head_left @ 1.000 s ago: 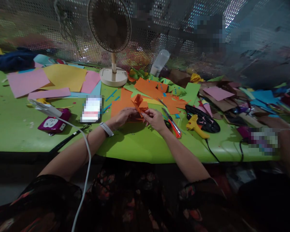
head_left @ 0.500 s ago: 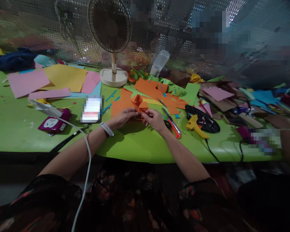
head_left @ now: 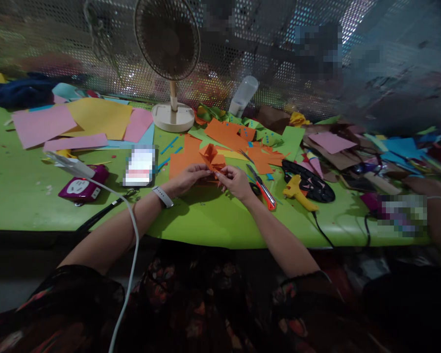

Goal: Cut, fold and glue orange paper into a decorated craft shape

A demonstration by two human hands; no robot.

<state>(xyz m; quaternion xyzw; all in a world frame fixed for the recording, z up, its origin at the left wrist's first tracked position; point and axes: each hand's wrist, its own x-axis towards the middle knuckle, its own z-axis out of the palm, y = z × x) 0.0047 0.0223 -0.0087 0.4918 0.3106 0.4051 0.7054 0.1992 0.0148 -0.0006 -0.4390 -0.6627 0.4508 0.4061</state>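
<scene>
- Step in hand (my read): shaping/pinching folds at base of the folded orange paper; looks mid-work, folds not closed up.
- L hand: thumb + fingers pinched on near L edge of the paper. Grey wristband on that wrist.
- R hand: thumb + index pinching lower R side, other fingers curled. Exact contact pts partly hidden.
- Paper loc: btwn both hands, mid-counter, in front of/over flat orange sheet; can't tell if it touches the counter.
- Next move prob. calls for a firm pinch w/ one hand so folds don't spring open, other hand free to press or adjust.
- Material: orange stuff looks like matte, stiffish paper; crisp creases, upright flaps, pointed/angular shape. Should hold a crease but tear or crush if over-squeezed (guess).
- R of hands: cutter, slim, red-orange handle, prob. plastic; yellow glue gun, chunky, next to glossy black tray w/ hollows.
- L of hands: thin blue strips, phone (screen pixelated), shiny purple box.
- Back: round wire-caged fan, translucent bottle leaning, perforated mesh.
- Counter top: smooth, bright green, slight sheen.
</scene>
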